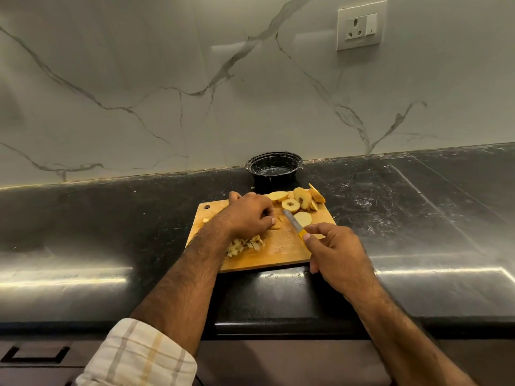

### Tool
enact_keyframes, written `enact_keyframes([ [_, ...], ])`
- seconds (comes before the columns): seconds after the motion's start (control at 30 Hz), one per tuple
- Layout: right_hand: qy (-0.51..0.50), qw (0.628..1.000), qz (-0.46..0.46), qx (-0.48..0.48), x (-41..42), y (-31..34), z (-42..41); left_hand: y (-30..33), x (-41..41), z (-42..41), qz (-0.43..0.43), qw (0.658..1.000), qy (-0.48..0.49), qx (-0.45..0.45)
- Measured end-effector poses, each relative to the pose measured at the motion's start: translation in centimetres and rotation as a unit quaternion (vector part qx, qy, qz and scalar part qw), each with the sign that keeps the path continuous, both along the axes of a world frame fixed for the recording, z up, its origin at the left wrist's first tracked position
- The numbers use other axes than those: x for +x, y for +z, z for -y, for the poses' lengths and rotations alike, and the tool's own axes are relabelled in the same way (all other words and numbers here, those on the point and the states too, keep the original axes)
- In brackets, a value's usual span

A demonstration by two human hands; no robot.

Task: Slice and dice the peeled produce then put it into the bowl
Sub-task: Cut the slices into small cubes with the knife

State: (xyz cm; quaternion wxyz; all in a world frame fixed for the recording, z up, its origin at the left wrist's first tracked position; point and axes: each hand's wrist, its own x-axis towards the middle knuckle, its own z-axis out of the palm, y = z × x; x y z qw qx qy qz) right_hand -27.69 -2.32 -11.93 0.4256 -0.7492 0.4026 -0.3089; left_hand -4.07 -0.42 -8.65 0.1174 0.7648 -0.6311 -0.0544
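At the far left a checked sleeve (139, 355) is rolled up on the left forearm, which reaches forward over the dark stone counter (83, 218) to a wooden cutting board (267, 252). A heap of diced pieces (243, 244) lies on the board's near left part, partly hidden under the left wrist. The left hand (249, 214) rests knuckles-up on the board with its fingers curled downward over a few small strips; whether it actually pinches any of them cannot be told. Just to its right the knife (292, 222) lies slanted, blade tip pointing away toward the slices and its yellow handle grasped by the right hand (335, 253), thumb and forefinger pinching the handle near the blade. Round peeled slices (296, 203), some showing a core, sit at the board's far right corner, one flat slice lying just beside the blade. Behind the board, against the marble wall, stands a black bowl (274, 169). High on the wall to the right is a socket (361, 25).
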Motion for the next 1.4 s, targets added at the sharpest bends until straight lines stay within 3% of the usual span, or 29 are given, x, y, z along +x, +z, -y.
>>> enact_keyframes([
  [0.13, 0.001, 1.000, 0.012, 0.006, -0.2, 0.1, -0.2, 0.2, 0.7, -0.7, -0.102, 0.993, -0.050, -0.036],
  [0.53, -0.004, 1.000, -0.011, -0.007, -0.1, -0.2, 0.2, 0.1, 0.8, -1.0, -0.149, 0.986, -0.066, 0.022],
  [0.8, -0.005, 1.000, -0.012, -0.004, 0.0, -0.2, 0.1, 0.1, 0.9, -1.0, -0.118, 0.991, -0.056, 0.032],
  [1.1, -0.003, 1.000, -0.011, -0.005, 0.0, 0.0, 0.0, 0.6, 0.3, -1.1, -0.167, 0.983, -0.065, 0.049],
  [1.4, -0.004, 1.000, -0.019, -0.016, 0.1, -0.1, 0.0, 0.1, 0.2, -0.6, -0.092, 0.995, -0.030, 0.009],
])
